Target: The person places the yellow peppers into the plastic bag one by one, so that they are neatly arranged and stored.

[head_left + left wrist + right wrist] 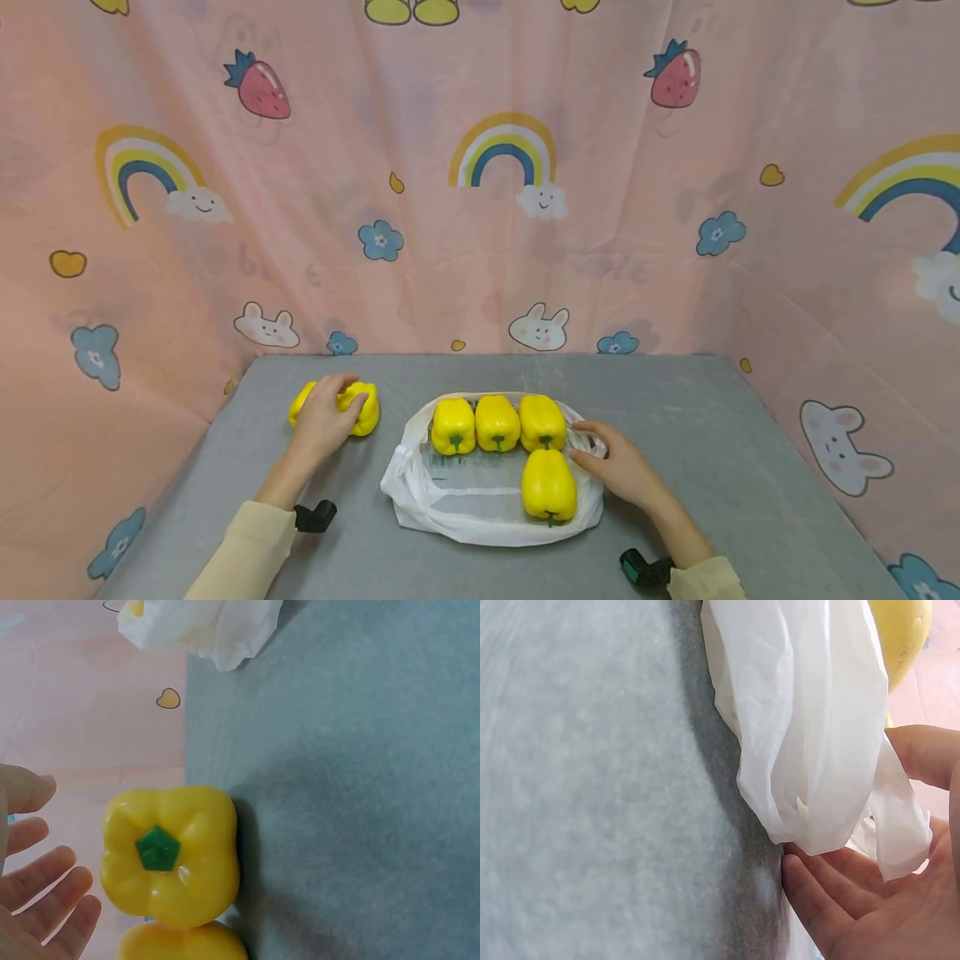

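Two yellow bell peppers stand side by side at the left of the table; the nearer one in the left wrist view shows its green stem [157, 849]. My left hand [327, 417] is over them in the head view, its fingers apart and loosely bent; the wrist view shows a gap between fingertips and pepper [171, 892]. In the middle lies a white plastic bag [420, 508], mouth spread wide. Three yellow bell peppers [498, 423] line its back, and another pepper [549, 485] lies at front right. My right hand [618, 467] holds the bag's right side between thumb and fingers.
The grey table [705, 433] ends at a pink patterned curtain [420, 283] along the back and both sides. A black device is strapped at each wrist, one by the left sleeve [247, 542] and one by the right sleeve [705, 582].
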### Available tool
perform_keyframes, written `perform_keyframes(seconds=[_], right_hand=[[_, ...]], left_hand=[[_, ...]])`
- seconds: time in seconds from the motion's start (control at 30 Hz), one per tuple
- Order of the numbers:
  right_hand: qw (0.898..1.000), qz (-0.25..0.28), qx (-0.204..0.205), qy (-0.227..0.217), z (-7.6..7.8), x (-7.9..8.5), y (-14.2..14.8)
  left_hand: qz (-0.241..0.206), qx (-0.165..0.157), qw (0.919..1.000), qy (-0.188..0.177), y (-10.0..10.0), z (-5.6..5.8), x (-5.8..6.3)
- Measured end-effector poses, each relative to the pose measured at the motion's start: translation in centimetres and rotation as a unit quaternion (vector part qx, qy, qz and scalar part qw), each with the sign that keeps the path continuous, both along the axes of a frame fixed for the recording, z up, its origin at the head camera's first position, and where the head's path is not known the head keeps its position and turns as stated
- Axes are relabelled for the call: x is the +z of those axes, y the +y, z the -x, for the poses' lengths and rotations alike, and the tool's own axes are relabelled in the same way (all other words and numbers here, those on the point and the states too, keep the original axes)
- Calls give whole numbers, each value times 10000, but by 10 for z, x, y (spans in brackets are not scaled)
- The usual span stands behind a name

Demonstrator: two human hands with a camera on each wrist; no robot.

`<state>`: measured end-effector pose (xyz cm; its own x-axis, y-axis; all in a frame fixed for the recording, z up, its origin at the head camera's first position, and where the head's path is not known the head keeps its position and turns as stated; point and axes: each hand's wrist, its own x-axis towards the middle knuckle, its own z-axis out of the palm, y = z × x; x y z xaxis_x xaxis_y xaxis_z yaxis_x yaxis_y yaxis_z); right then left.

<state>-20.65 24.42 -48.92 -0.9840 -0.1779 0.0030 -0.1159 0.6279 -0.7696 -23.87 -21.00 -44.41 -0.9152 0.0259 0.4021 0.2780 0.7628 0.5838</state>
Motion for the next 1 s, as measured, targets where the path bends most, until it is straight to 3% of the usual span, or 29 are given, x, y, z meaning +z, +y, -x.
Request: perform_keyframes(seconds=[0.3, 0.63, 1.0], right_hand=[[10000, 1, -63, -25, 0, 0, -2], [10000, -29, -69, -41, 0, -1, -3], [10000, 68, -3, -5, 1, -2, 0]], left_hand=[[114, 140, 9998, -97, -1, 5, -9], [595, 356, 9974, -198, -1, 5, -17], [548, 253, 9976, -351, 2, 5, -18]])
